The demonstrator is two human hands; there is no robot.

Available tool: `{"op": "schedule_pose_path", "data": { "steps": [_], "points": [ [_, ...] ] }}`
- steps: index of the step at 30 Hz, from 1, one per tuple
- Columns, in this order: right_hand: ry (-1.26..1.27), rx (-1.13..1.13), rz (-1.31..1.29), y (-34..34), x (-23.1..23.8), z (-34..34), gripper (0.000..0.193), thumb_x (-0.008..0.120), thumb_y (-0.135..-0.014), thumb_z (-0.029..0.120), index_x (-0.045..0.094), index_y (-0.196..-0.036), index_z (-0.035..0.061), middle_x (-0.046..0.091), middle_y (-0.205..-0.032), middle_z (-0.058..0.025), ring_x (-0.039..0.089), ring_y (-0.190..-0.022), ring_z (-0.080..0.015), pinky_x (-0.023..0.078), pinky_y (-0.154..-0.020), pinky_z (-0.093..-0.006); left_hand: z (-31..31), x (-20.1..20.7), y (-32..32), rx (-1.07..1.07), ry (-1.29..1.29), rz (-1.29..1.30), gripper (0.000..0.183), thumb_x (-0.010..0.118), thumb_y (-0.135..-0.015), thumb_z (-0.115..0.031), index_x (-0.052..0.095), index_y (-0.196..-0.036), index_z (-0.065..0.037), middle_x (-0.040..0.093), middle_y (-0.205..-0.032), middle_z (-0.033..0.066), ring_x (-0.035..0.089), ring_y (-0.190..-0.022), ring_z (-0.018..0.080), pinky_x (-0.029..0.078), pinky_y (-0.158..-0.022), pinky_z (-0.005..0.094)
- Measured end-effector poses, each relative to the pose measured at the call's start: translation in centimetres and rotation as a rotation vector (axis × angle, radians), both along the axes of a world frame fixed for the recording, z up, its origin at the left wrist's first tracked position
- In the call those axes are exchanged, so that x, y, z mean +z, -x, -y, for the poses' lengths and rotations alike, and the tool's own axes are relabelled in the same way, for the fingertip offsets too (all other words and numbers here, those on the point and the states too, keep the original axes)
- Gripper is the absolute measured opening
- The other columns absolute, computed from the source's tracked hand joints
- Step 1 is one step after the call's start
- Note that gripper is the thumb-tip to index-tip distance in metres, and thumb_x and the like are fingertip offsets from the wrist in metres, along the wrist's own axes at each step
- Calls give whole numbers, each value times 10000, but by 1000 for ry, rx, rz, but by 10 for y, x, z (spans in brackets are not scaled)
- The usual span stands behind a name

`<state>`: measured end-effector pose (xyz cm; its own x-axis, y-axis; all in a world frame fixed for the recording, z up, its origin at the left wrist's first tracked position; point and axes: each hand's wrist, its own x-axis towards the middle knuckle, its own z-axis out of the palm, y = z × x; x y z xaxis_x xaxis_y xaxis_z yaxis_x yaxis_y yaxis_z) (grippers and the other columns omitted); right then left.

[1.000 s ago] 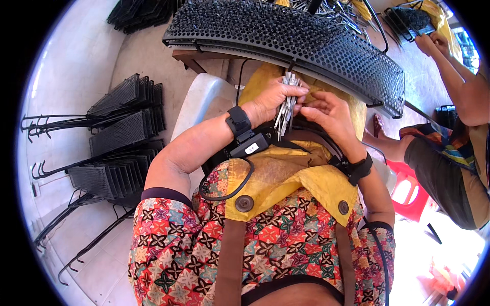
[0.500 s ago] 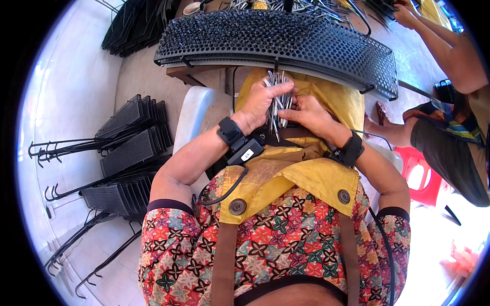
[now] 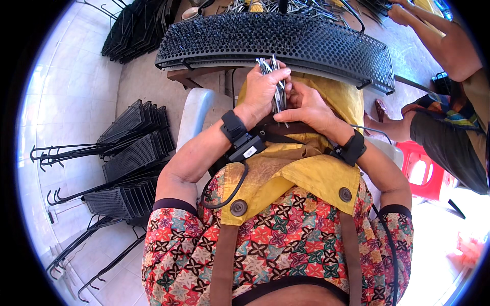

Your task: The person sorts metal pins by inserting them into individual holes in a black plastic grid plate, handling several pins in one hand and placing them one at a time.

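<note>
My left hand (image 3: pixel 259 92) is closed round a bundle of thin silver metal pieces (image 3: pixel 278 97), its thumb lying across their upper part. From the other side my right hand (image 3: pixel 311 109) grips the same bundle lower down, its thumb near the bottom ends. The pieces stand roughly upright and close together; their exact kind is too small to make out. Just beyond my hands is a long black perforated metal rack (image 3: pixel 326 48), many of its holes on the left side filled with small dark pieces.
More loose metal pieces (image 3: pixel 306 7) lie on the table behind the rack. Stacks of black perforated racks with hooked rods (image 3: pixel 135 158) stand at the left, others (image 3: pixel 135 30) at the far left. A co-worker's arm (image 3: pixel 449 46) and a red stool (image 3: pixel 423 171) are at the right.
The bundle is gathered tighter and raised slightly, where its pieces were more spread out before. My left hand has shifted a little up and left; both hands keep their hold.
</note>
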<state>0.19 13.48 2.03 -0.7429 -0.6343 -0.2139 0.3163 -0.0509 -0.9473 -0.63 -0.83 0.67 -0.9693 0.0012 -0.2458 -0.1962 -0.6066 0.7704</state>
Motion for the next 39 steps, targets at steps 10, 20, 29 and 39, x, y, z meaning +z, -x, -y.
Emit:
{"op": "schedule_pose_path", "data": {
  "steps": [10,20,29,39],
  "points": [
    [198,-143,177,11,-14,-9,246,630,-716,-2,489,-917,-9,581,-725,-85,579,-577,-159,463,-486,-256,-22,19,14,-137,-2,-121,227,653,-779,-52,521,-962,-27,575,-751,69,583,-635,167,514,-573,297],
    [319,-80,292,24,5,-12,194,610,-775,20,509,-936,-17,572,-765,-102,561,-584,-178,426,-440,-272,-26,23,22,17,141,-252,267,611,-724,56,494,-956,-10,575,-813,104,584,-643,173,517,-561,297],
    [742,-133,630,17,-20,2,456,405,-904,486,504,-1150,116,576,-1085,-100,572,-971,-258,466,-846,-425,-30,37,27,166,169,-280,248,568,-713,88,502,-936,2,559,-822,93,577,-647,179,489,-540,283],
    [763,-610,557,23,-8,10,333,358,-935,388,544,-1063,143,594,-1040,-36,555,-978,-199,428,-880,-366,-58,19,14,116,169,-181,514,684,-707,44,433,-1149,-32,591,-927,60,576,-806,127,482,-720,258]
  ]
}}
